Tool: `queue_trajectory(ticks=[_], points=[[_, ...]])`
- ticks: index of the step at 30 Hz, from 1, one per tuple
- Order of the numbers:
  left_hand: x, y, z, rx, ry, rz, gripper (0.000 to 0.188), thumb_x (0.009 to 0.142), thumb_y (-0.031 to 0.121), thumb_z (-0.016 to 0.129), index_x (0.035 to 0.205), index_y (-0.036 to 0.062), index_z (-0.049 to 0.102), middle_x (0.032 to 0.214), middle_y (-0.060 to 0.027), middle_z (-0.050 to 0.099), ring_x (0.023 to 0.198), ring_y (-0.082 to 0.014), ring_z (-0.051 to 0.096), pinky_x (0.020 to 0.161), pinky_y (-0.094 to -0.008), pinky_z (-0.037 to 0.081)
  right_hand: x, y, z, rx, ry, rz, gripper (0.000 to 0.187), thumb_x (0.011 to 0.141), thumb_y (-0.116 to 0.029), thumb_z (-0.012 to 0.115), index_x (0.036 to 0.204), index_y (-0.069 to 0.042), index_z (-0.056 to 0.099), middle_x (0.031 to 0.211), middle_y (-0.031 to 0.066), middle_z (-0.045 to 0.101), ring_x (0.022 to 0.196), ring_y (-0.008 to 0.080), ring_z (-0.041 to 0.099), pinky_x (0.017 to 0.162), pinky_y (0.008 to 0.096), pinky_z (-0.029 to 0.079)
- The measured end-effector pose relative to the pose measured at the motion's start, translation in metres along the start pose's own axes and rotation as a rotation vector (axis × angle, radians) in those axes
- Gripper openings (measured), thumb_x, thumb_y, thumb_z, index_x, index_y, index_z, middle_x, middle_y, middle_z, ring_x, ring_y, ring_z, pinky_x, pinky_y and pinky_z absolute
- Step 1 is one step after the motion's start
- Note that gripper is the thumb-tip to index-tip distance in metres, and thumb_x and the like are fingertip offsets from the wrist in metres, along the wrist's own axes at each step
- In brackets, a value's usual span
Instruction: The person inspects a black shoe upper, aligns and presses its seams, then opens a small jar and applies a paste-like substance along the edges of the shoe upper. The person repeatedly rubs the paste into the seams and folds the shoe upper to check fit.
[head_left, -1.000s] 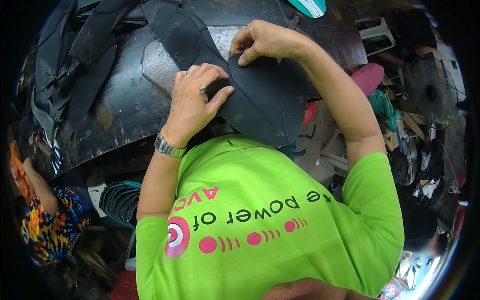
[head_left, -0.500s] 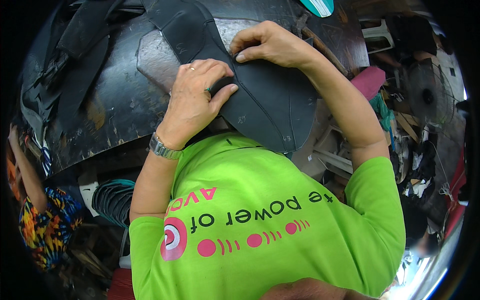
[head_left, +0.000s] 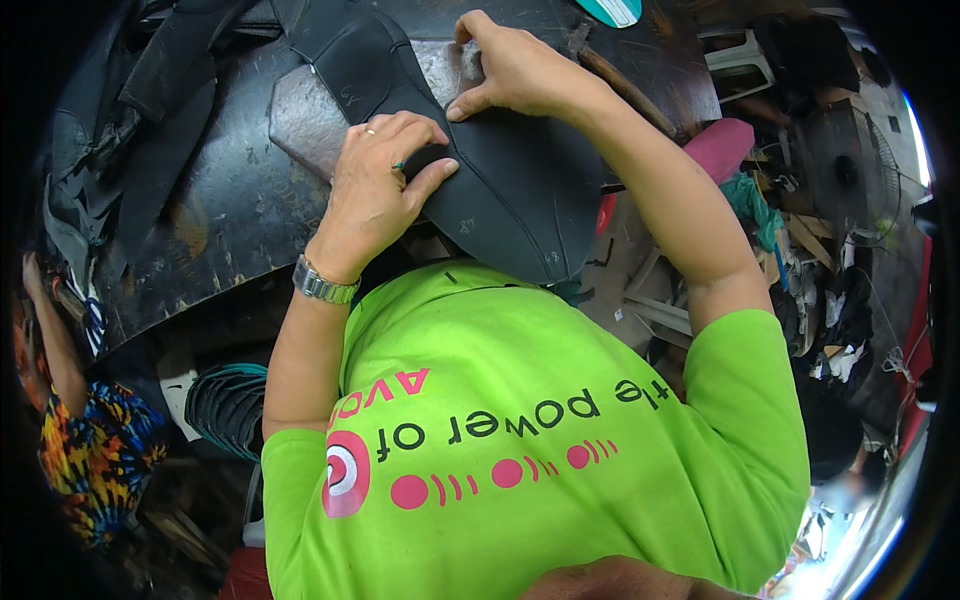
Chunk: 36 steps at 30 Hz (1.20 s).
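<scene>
Black, soft-looking sheet material makes up the shaped piece [head_left: 530,210] in front of you. Its upper part lies over a grey slab [head_left: 305,115] on the dark counter [head_left: 245,215], while its broad, rounded lower end overhangs the near edge, close to your lime-green shirt [head_left: 540,400]. Stitched seams [head_left: 510,214] run along it, so the panels look already joined there. Pale marks sit on its surface. Handling appears midway: the piece is between your hands and not yet set down. Whether any sewing remains cannot be told from this view. More black pieces [head_left: 170,110] are heaped at the counter's far left; their state is unclear.

Your left hand [head_left: 385,195] reaches up from below, wrist ringed by a metal watch [head_left: 325,282]. Its fingers curl over and its thumb lies opposite, closed on the piece's left edge. Your right hand [head_left: 525,70] comes in from the right, elbow bent outward. Its thumb tip rests on the piece near the seam, while the index finger arches well apart, above the slab; the wide gap suggests a touch, not a grip. Just beyond your right forearm lies a wooden handle [head_left: 628,92].
</scene>
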<state>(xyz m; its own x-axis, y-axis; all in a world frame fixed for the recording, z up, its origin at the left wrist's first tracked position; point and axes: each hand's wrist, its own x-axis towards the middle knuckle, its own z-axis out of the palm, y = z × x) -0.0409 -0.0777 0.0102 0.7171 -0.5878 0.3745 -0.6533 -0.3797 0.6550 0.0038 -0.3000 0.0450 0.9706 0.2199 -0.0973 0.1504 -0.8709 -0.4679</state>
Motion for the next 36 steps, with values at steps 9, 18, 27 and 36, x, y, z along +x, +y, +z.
queue_trajectory(ticks=[9,18,27,36], points=[[-0.002,0.007,-0.002,0.076,0.054,0.125,0.023,0.081,0.018,0.08,0.097,0.0085,0.068,0.105,-0.0033,0.066,0.098,-0.0229,0.06,0.089,-0.0363,0.041,0.007,-0.004,-0.015,0.215,-0.394,0.011,0.044,0.068,-0.031,0.091,0.093,-0.003,0.07,0.085,0.0087,0.068,0.078,0.0198,0.062,0.072,0.033,0.05],[-0.031,0.033,-0.011,0.028,0.257,-0.061,0.022,0.076,0.022,0.084,0.089,0.0092,0.071,0.094,-0.0032,0.062,0.085,-0.0222,0.06,0.074,-0.036,0.044,-0.011,-0.041,-0.043,0.337,-0.719,0.073,0.065,0.071,-0.026,0.089,0.118,0.01,0.064,0.106,0.0231,0.072,0.105,0.0298,0.068,0.098,0.039,0.05],[-0.041,0.04,-0.014,-0.22,0.297,-0.247,0.025,0.075,0.018,0.087,0.089,0.0025,0.072,0.081,-0.0072,0.07,0.07,-0.0208,0.068,0.063,-0.03,0.051,-0.017,-0.067,-0.044,0.055,-0.709,-0.064,0.038,0.072,-0.025,0.087,0.089,0.005,0.072,0.071,0.0092,0.068,0.067,0.018,0.062,0.064,0.0333,0.047],[-0.045,0.039,-0.015,-0.499,0.287,-0.468,0.023,0.078,0.01,0.086,0.093,-0.0002,0.072,0.08,-0.0054,0.074,0.072,-0.0077,0.068,0.063,-0.0215,0.053,-0.015,-0.075,-0.044,0.1,-0.833,0.04,0.06,0.066,-0.029,0.09,0.107,0.011,0.068,0.098,0.024,0.07,0.094,0.0323,0.067,0.082,0.0398,0.051]])
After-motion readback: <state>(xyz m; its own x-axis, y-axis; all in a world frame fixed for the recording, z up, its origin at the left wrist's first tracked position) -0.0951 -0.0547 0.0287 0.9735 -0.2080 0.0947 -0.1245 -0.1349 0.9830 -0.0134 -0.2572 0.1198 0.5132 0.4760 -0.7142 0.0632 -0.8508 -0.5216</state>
